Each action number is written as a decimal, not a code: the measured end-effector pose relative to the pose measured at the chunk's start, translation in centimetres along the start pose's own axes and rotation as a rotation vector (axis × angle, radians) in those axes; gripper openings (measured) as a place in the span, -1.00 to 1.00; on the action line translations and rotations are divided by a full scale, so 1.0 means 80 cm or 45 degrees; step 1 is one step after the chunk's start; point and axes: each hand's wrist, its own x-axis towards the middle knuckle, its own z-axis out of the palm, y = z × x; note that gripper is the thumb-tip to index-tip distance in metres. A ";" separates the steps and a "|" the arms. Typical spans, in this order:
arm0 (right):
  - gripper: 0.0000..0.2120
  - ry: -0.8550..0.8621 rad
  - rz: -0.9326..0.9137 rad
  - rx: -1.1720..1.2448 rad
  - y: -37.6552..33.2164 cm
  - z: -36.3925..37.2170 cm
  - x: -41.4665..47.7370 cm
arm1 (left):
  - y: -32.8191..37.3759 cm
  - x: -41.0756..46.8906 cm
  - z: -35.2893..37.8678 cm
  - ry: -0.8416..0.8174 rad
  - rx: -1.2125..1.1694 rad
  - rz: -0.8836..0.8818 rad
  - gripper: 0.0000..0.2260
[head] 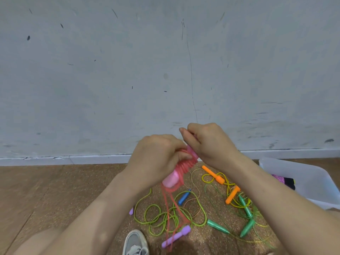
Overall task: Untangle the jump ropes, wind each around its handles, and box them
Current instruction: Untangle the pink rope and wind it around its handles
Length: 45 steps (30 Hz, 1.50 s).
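In the head view, a pair of pink handles point(173, 176) is held up in front of a scuffed grey wall point(128, 70), with red rope point(185, 163) wound in tight coils around them. The left hand point(158, 159) is closed around the wound bundle, its fingers clamped on the coils. The right hand point(209, 142) is pinched shut on the rope at the bundle's far end. Loose red rope is seen hanging from the near end down to the brown floor point(55, 190). Below, tangled green rope point(156, 218), purple handles point(176, 236), a blue handle point(184, 196), orange handles point(214, 174) and green handles point(246, 208) are spread on the floor. A translucent box point(312, 181) is set at the right, with a dark wound bundle inside. A grey shoe point(135, 242) is visible at the near edge.
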 end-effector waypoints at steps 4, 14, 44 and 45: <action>-0.59 -0.086 -0.028 0.128 -0.004 -0.008 -0.004 | -0.005 0.006 -0.008 -0.108 -0.442 -0.388 -0.92; -0.54 -0.163 0.042 0.411 -0.018 -0.026 -0.006 | -0.023 0.008 -0.018 -0.429 -0.871 -0.268 -0.93; -0.57 0.697 1.032 1.314 -0.019 -0.002 0.011 | 0.039 0.019 0.071 0.338 -1.744 -0.924 -0.89; -0.56 0.753 1.037 1.267 -0.016 -0.002 0.015 | 0.043 0.018 0.072 0.359 -1.602 -0.869 -0.90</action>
